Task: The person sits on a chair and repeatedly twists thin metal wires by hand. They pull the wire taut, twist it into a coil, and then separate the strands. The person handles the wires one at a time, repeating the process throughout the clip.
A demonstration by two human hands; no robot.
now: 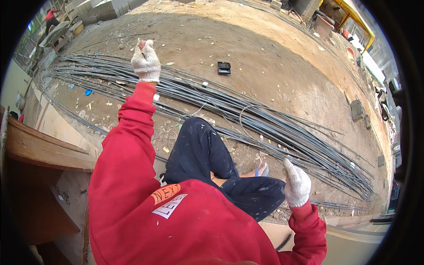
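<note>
My left hand [146, 64], in a white knit glove with one bare fingertip showing, is raised on an outstretched arm over the far left part of the bundle. Its fingers are curled together; anything between them is too small to make out. My right hand [297, 184], also gloved, is held low beside my right knee with its fingers drawn together, and what they may hold is hidden. Long grey steel rods [221, 104] lie in a loose bundle across the ground in front of me. A bent rod [240, 115] curves over the bundle's middle.
Beyond the rods, an open black case [224, 67] lies on the dirt. A blue round piece [88, 92] lies near the left rods. Wooden furniture [48, 148] stands close on my left. At the far left, a person in red [50, 19] stands near a wheelbarrow [54, 34].
</note>
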